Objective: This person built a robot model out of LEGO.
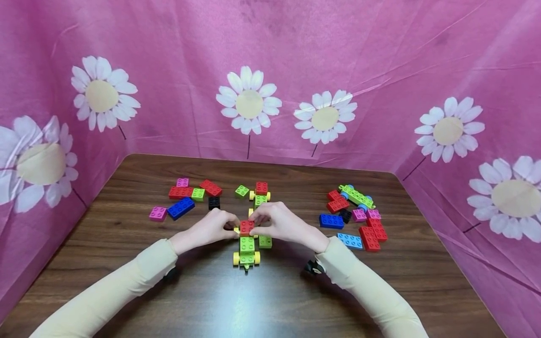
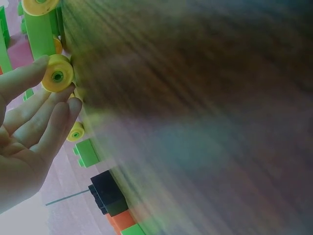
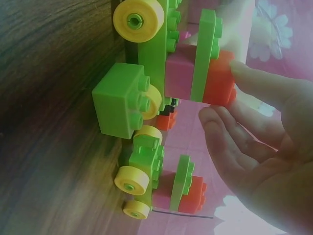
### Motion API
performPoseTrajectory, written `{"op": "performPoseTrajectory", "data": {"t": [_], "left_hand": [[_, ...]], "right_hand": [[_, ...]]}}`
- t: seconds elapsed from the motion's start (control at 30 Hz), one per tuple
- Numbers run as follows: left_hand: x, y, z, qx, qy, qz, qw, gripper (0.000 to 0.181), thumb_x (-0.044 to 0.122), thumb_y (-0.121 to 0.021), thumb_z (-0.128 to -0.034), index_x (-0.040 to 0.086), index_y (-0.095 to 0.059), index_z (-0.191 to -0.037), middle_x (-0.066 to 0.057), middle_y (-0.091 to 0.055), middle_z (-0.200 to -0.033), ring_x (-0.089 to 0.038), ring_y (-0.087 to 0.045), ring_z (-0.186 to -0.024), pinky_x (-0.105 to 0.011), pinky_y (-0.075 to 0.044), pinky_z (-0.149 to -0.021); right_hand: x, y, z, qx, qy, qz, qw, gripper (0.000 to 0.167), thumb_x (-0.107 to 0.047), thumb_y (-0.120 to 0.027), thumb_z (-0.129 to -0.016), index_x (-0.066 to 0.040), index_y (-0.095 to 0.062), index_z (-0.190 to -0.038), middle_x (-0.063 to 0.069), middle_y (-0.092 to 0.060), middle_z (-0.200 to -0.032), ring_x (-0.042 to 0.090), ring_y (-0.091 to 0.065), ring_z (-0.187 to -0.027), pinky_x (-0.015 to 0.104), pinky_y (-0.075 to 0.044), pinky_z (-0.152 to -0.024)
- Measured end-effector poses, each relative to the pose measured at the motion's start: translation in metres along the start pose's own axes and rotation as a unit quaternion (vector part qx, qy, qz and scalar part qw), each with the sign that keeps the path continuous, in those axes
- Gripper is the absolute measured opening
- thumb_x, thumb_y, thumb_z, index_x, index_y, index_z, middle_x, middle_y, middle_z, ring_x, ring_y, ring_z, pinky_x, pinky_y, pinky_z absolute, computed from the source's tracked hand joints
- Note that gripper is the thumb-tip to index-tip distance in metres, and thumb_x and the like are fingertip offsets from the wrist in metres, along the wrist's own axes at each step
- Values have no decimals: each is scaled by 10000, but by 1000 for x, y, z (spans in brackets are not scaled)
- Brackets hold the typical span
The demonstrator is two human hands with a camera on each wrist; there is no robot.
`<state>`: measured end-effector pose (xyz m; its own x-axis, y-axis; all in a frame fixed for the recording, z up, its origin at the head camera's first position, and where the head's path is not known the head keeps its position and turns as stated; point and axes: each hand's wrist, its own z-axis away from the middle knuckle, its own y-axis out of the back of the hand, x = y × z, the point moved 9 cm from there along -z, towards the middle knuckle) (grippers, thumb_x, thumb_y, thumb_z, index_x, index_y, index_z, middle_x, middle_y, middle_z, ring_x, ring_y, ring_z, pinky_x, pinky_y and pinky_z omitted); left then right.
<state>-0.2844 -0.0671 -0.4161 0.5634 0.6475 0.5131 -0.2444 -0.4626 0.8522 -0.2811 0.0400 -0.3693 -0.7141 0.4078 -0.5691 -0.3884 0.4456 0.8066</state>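
A toy car base [image 1: 247, 257] of lime green with yellow wheels stands before me. At its far end, a pink brick [image 3: 181, 73], a thin green brick [image 3: 203, 58] and a red brick [image 3: 220, 77] are stacked. My right hand [image 1: 281, 223] pinches the red brick between thumb and fingers. At the car's left side, my left hand [image 1: 211, 228] has thumb and fingers about a yellow wheel [image 2: 57, 73], holding the car there. A loose green brick [image 1: 265, 242] lies right of the car. Behind the hands stands a similar car [image 1: 260, 201], partly hidden, topped with a red brick [image 1: 262, 188].
Loose bricks lie at left, including a blue brick [image 1: 181, 208], a pink brick [image 1: 158, 213] and a black brick [image 1: 214, 203]. At right, a green car base with blue wheels [image 1: 357, 196] lies among red, blue and pink bricks. A pink flowered cloth [image 1: 177, 94] surrounds the wooden table [image 1: 203, 300].
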Motion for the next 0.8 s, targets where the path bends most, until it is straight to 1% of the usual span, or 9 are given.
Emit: {"op": "performPoseTrajectory", "data": {"t": [0.13, 0.3, 0.43, 0.57, 0.7, 0.8], "left_hand": [[1, 0, -1, 11, -14, -49, 10000, 177, 172, -782, -844, 48, -745, -964, -71, -770, -937, -144, -725, -830, -290, -602, -741], [1, -1, 0, 10, 19, -70, 10000, 194, 173, -782, -843, 36, -742, -975, -86, -769, -948, -152, -727, -828, -290, -603, -739], [1, -1, 0, 34, 27, -126, 9999, 183, 176, -779, -847, 45, -743, -970, -73, -769, -936, -141, -721, -824, -290, -600, -740], [2, -1, 1, 55, 1, -152, 9999, 175, 172, -779, -845, 48, -742, -962, -64, -769, -927, -136, -719, -822, -290, -599, -738], [3, -1, 1, 65, -33, -135, 9999, 173, 168, -779, -844, 44, -740, -959, -66, -769, -922, -138, -721, -820, -288, -599, -734], [4, 0, 1, 63, -42, -128, 9999, 173, 166, -776, -846, 42, -740, -961, -68, -769, -924, -140, -721, -822, -288, -598, -735]], "right_hand": [[-1, 0, 0, -15, -13, 58, 10000, 226, -180, -788, -847, -51, -740, -1026, 64, -740, -949, 193, -723, -854, 301, -611, -766], [-1, -1, -1, -54, -96, 61, 9999, 227, -164, -791, -843, -40, -743, -1027, 78, -740, -951, 207, -721, -853, 337, -613, -773], [0, -2, -1, -42, -153, 121, 9998, 235, -166, -793, -841, -38, -744, -1032, 78, -741, -956, 204, -718, -857, 340, -611, -778], [0, -2, 0, 2, -147, 147, 9998, 238, -168, -796, -838, -39, -744, -1032, 75, -744, -956, 183, -714, -852, 322, -611, -774], [-2, -2, 1, 51, -39, 186, 9998, 228, -167, -793, -842, -38, -743, -1024, 72, -746, -949, 157, -712, -839, 277, -607, -758], [-2, -1, 2, 36, -88, 167, 9998, 229, -167, -792, -842, -42, -745, -1028, 69, -747, -954, 153, -714, -843, 257, -605, -761]]}}
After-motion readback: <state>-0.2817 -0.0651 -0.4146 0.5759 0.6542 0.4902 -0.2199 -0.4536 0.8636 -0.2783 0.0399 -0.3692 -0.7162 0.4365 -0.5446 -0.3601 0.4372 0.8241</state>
